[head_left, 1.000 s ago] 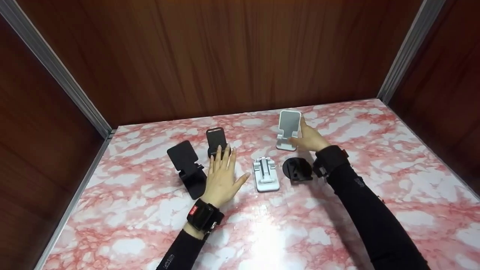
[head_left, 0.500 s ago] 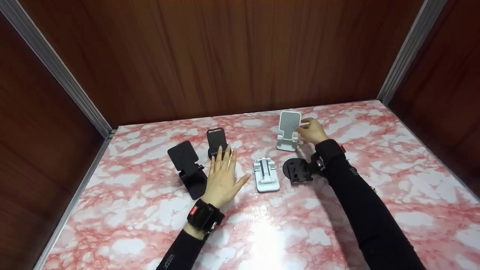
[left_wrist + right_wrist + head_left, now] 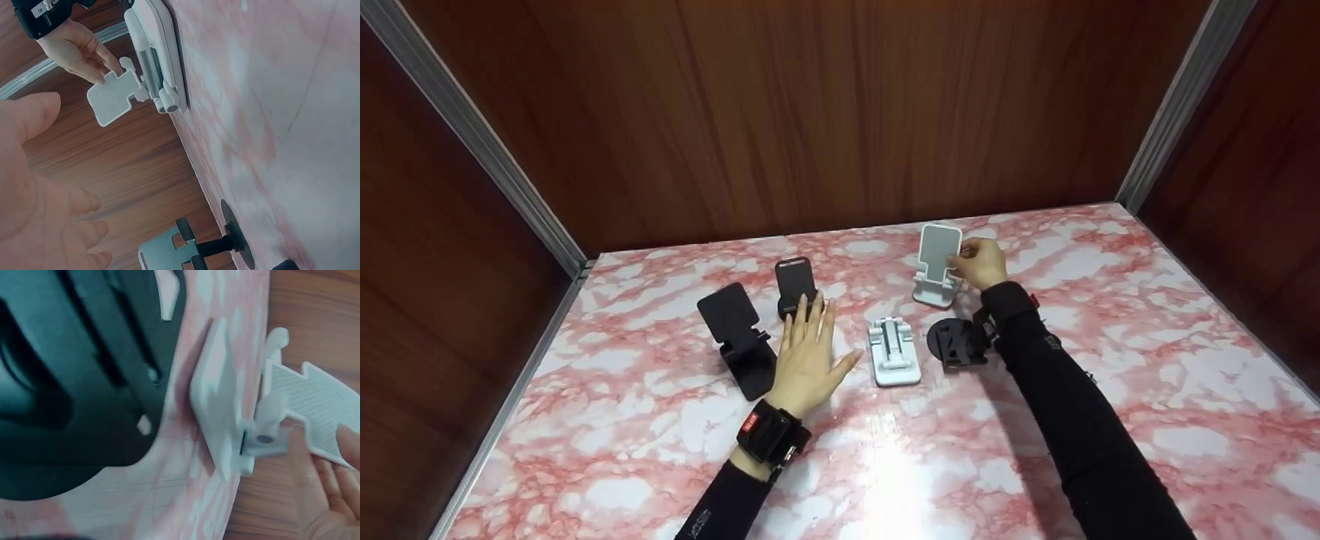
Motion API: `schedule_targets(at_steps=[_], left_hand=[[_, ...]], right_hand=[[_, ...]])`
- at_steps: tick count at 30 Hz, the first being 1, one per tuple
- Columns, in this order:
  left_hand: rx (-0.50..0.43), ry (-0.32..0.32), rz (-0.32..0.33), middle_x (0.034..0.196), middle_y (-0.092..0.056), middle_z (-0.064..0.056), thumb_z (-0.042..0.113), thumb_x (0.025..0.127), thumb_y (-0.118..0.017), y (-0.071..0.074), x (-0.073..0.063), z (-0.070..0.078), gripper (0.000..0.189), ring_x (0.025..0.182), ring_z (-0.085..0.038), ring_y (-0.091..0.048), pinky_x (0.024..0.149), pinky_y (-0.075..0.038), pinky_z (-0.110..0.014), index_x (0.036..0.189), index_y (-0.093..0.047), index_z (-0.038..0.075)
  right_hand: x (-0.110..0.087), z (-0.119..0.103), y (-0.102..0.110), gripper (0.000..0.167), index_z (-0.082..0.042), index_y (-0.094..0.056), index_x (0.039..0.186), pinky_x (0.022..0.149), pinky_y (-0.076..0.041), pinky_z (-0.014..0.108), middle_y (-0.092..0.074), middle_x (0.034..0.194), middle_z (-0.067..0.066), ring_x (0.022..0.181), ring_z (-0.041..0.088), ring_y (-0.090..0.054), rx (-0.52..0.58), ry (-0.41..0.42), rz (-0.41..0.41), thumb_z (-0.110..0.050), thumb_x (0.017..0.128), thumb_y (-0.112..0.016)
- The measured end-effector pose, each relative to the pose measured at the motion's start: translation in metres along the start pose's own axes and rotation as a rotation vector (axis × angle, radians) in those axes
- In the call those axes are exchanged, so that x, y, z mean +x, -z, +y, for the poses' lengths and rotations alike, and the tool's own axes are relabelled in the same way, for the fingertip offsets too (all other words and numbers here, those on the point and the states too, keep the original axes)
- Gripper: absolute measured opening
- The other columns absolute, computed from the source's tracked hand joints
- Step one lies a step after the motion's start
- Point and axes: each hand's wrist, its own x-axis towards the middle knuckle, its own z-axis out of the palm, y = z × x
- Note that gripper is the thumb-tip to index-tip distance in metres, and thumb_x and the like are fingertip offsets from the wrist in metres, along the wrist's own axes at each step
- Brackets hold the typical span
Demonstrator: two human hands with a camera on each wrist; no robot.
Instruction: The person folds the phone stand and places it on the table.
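Note:
At the back right of the table, my right hand [image 3: 981, 262] pinches the right edge of a white phone stand [image 3: 940, 251] with a grey pad on its raised plate. The right wrist view shows thumb and fingers on either side of that plate [image 3: 332, 408], close to the hinge. My left hand [image 3: 807, 367] is held out flat with straight fingers and holds nothing. Its fingertips overlap the lower part of a small black phone stand [image 3: 795, 281] in the head view. Left of that hand stands a larger black phone stand [image 3: 731, 319], unfolded.
A folded white phone stand [image 3: 894, 351] lies between the hands. Beside it, near the right wrist, is a black stand with a round base [image 3: 952, 341]. Wooden panels [image 3: 840, 112] close off the table's [image 3: 622, 487] back and sides.
My right hand has shifted from low on the white stand, by its base, to the plate's right edge. The stand's base has turned slightly. The left hand stays put.

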Motion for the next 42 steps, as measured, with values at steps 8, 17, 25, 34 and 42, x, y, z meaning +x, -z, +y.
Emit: schedule_targets(at_steps=[8,17,25,34,42], left_hand=[[-0.002,0.002,0.006,0.158,-0.015,-0.02,0.048,0.096,-0.053,0.0,0.0,0.001,0.079,0.145,-0.038,-0.004,0.116,-0.006,-0.054,0.152,-0.025,-0.001],[0.001,0.011,0.023,0.157,-0.018,-0.021,0.046,0.096,-0.054,0.001,0.001,0.005,0.077,0.145,-0.039,-0.006,0.116,-0.007,-0.053,0.151,-0.027,-0.001],[0.012,0.003,0.069,0.156,-0.022,-0.021,0.045,0.098,-0.049,0.001,0.003,0.005,0.073,0.145,-0.036,-0.01,0.117,-0.008,-0.051,0.151,-0.028,-0.001],[-0.086,-0.024,0.069,0.155,-0.025,-0.022,0.038,0.097,-0.054,0.001,0.006,0.008,0.072,0.144,-0.038,-0.013,0.116,-0.011,-0.052,0.149,-0.029,-0.005],[-0.404,-0.048,-0.034,0.157,-0.016,-0.021,0.034,0.1,-0.052,0.002,0.006,0.011,0.073,0.145,-0.036,-0.009,0.117,-0.012,-0.047,0.152,-0.019,-0.005]], right_hand=[[-0.001,0.001,-0.001,0.013,0.019,-0.056,0.094,0.061,-0.057,0.022,-0.058,0.069,0.004,0.055,0.003,-0.06,0.059,-0.005,0.043,0.012,0.085,-0.063],[-0.01,-0.014,-0.005,0.014,0.019,-0.054,0.098,0.069,-0.058,0.026,-0.062,0.073,0.003,0.065,0.007,-0.064,0.268,-0.008,-0.042,0.015,0.087,-0.061],[-0.028,-0.035,-0.014,0.012,0.016,-0.055,0.099,0.075,-0.058,0.032,-0.065,0.08,0.01,0.075,0.013,-0.065,0.427,0.082,-0.189,0.016,0.088,-0.059],[-0.061,-0.047,-0.017,0.009,0.011,-0.057,0.097,0.08,-0.057,0.041,-0.067,0.084,0.01,0.077,0.017,-0.067,0.439,0.133,-0.31,0.013,0.089,-0.06],[-0.089,-0.051,-0.012,0.008,0.008,-0.058,0.096,0.079,-0.057,0.039,-0.068,0.087,0.012,0.079,0.019,-0.067,0.436,0.184,-0.389,0.01,0.089,-0.061]])
